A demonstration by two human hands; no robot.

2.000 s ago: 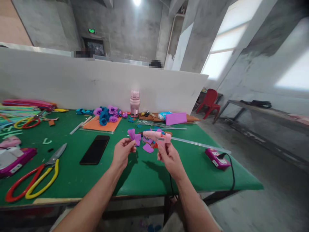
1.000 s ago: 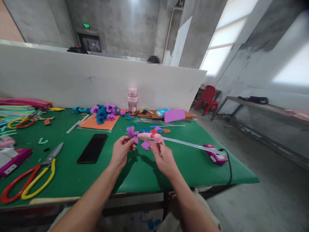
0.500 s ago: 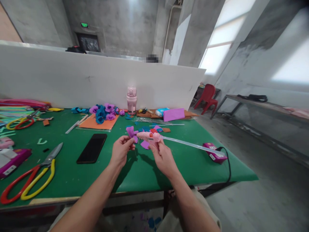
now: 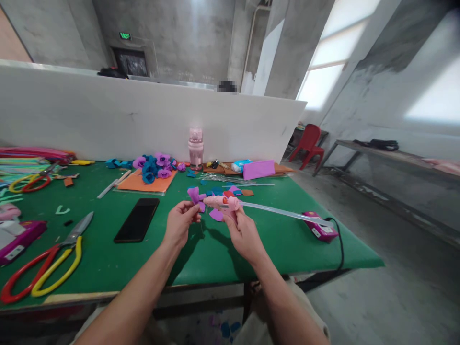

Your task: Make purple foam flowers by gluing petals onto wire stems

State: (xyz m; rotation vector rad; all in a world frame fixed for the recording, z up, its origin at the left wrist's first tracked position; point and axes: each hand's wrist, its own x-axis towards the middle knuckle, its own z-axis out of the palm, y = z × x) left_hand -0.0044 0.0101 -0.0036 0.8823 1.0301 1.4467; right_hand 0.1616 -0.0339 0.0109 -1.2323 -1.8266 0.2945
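Note:
My left hand (image 4: 180,224) pinches a small purple paper flower (image 4: 195,195) above the green table (image 4: 151,249). My right hand (image 4: 243,234) grips a pink glue gun (image 4: 221,203) whose nozzle points left and touches the flower. A long clear glue stick (image 4: 283,214) juts from the gun's back toward the right. Loose purple, red and blue paper petals (image 4: 230,191) lie on the table just beyond my hands.
A black phone (image 4: 137,219) lies left of my hands, large red-and-yellow scissors (image 4: 46,268) nearer the front left edge. Finished blue and purple flowers (image 4: 154,168) sit on an orange sheet by a pink bottle (image 4: 196,147). A magenta box with a black cord (image 4: 319,229) rests at right.
The glue gun's nozzle moved left to touch the flower, and the gun turned so the glue stick points right. In the last half second hardly anything has moved.

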